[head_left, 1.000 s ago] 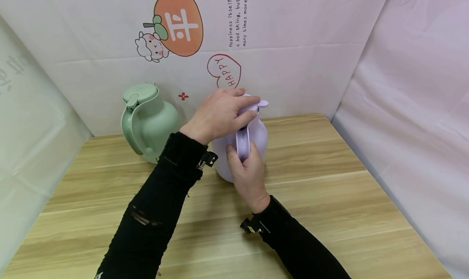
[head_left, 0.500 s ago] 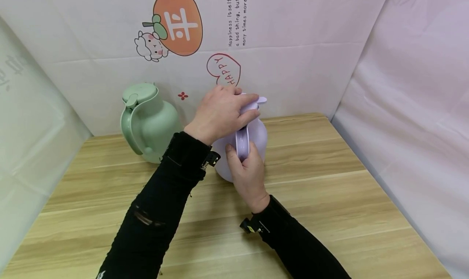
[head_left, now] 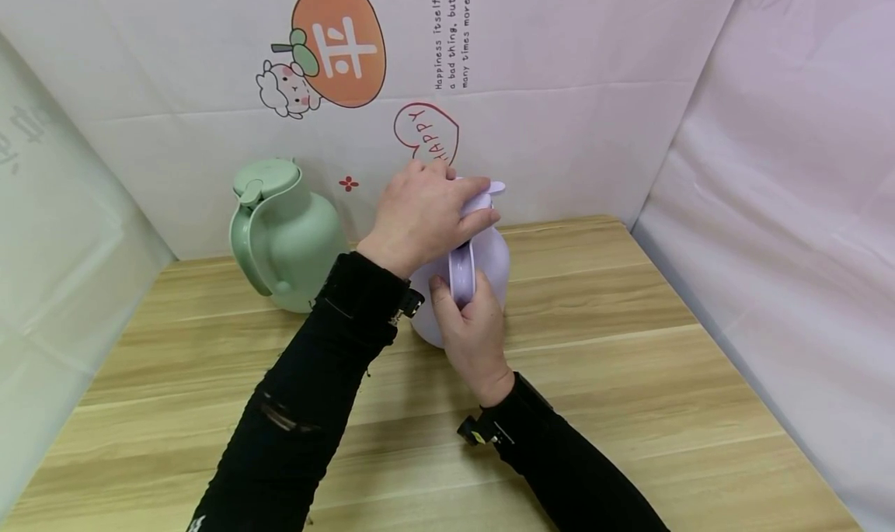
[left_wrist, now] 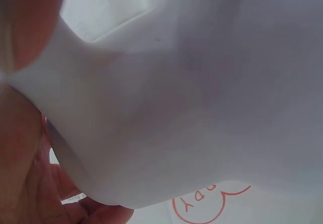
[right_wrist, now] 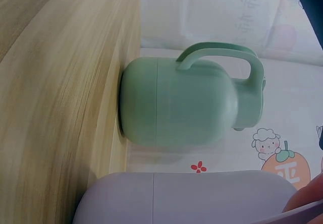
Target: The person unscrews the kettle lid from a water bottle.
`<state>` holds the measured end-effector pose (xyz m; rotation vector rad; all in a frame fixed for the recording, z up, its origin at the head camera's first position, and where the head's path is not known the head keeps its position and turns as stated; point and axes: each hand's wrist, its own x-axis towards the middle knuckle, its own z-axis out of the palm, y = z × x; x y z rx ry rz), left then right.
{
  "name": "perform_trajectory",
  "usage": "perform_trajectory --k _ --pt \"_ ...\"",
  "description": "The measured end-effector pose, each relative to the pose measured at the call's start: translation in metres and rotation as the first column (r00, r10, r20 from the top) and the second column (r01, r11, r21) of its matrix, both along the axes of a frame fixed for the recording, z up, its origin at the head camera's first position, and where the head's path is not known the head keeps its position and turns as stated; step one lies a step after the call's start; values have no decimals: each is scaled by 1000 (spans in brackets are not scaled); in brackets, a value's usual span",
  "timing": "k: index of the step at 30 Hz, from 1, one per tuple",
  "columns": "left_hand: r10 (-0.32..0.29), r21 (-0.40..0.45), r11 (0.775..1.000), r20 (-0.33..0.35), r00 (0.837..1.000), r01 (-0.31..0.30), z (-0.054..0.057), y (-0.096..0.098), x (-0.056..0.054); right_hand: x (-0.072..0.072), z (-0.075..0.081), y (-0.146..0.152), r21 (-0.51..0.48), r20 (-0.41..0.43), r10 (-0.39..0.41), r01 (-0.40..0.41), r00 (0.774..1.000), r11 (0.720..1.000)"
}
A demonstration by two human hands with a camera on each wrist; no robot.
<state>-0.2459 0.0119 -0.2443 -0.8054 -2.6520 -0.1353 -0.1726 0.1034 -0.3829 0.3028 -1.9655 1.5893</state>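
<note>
A lavender thermos jug (head_left: 495,256) stands upright on the wooden table, its handle (head_left: 461,272) facing me. My left hand (head_left: 418,215) reaches over the top and grips the lid (head_left: 478,203), thumb on the near side and the other fingers over the far side. A small tab (head_left: 497,187) sticks out past the fingertips on the right. Lower down, my right hand (head_left: 477,334) holds the handle, thumb along its left side. The left wrist view is filled by the pale jug (left_wrist: 176,108) close up. Most of the lid is hidden under my left hand.
A green thermos jug (head_left: 304,237) of similar shape stands to the left, lid on, near the back wall. White printed cloth (head_left: 580,151) hangs behind and on both sides. Wooden tabletop (head_left: 594,408) extends in front of and right of the jugs.
My left hand has turned slightly with the lid, shifting a little right and away from me. The tab has swung up and left in the head view. My right hand stays on the handle.
</note>
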Motion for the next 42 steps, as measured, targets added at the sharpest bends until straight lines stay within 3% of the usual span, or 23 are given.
perform_trajectory --k 20,42 --pt "75 -45 996 -26 997 -76 3 4 4 1 1 0 -2 14 9 -9 1000 1000" --pt "151 -64 987 0 989 -151 6 3 5 2 0 0 5 6 36 -36 999 999"
